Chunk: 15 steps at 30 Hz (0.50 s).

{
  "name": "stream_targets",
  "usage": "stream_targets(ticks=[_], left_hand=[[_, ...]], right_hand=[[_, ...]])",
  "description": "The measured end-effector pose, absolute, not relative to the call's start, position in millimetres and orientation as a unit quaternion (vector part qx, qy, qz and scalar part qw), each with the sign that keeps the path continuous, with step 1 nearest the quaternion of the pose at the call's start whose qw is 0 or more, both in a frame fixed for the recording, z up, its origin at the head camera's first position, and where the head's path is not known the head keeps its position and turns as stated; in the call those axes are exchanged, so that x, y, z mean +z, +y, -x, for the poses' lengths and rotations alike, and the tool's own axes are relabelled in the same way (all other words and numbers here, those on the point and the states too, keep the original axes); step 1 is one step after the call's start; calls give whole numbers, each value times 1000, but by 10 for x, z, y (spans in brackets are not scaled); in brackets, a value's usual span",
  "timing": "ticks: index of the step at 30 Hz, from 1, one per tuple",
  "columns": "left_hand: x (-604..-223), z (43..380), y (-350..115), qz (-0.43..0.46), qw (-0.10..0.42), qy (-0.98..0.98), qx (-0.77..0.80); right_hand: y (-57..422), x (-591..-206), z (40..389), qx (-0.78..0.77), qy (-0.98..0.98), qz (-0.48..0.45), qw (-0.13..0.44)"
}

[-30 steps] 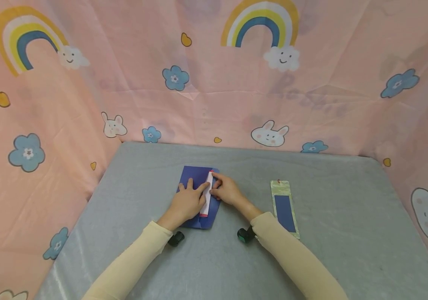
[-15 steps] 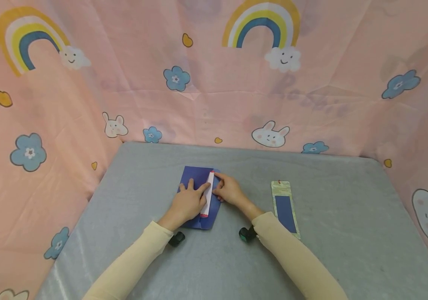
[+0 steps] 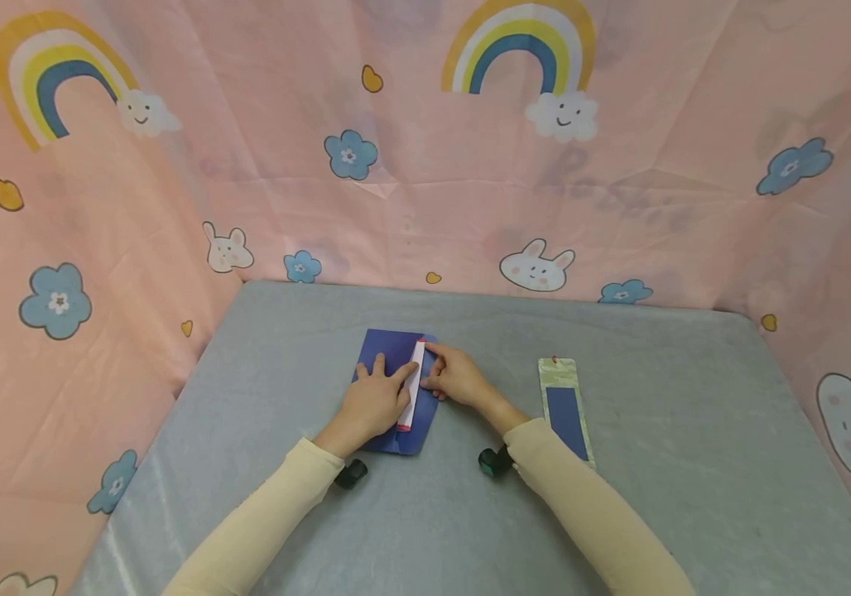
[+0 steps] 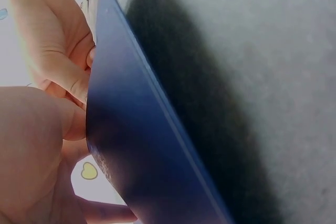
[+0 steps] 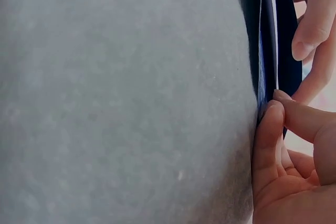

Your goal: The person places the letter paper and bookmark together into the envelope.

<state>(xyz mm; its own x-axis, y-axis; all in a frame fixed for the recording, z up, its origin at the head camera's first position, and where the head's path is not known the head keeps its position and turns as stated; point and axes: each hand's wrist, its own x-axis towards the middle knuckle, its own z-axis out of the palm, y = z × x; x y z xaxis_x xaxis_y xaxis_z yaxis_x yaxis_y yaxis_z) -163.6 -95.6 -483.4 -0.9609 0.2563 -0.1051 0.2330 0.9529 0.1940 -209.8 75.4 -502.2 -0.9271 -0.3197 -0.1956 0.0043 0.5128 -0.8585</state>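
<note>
A blue paper folder or envelope [image 3: 384,348] lies on the table, a narrow white paper strip [image 3: 412,397] with red ends running along its right side. My left hand [image 3: 372,403] rests on it with fingers spread, the index finger reaching the strip. At the strip's right edge is my right hand [image 3: 459,379], its index finger extended toward the top end. In the right wrist view, the thumb and a finger of the right hand [image 5: 294,145] meet at the edge of the white strip. The left wrist view shows the blue sheet [image 4: 126,108] edge-on beside both hands.
A green-bordered card [image 3: 567,418] with a dark blue panel and a small red loop lies to the right, partly behind the right sleeve. Grey cloth covers the table [image 3: 664,430]. A pink patterned curtain [image 3: 425,199] hangs around its back and sides.
Almost nothing differs. The right hand and wrist have shifted very slightly to the right, while the left hand, the blue paper and the strip stay in place.
</note>
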Motion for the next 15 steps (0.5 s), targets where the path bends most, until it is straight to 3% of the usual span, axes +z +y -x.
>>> stream_targets(ticks=[15], left_hand=[[-4862, 1639, -951, -131, 56, 986, 90]], right_hand=[[717, -5071, 2082, -439, 881, 121, 125]])
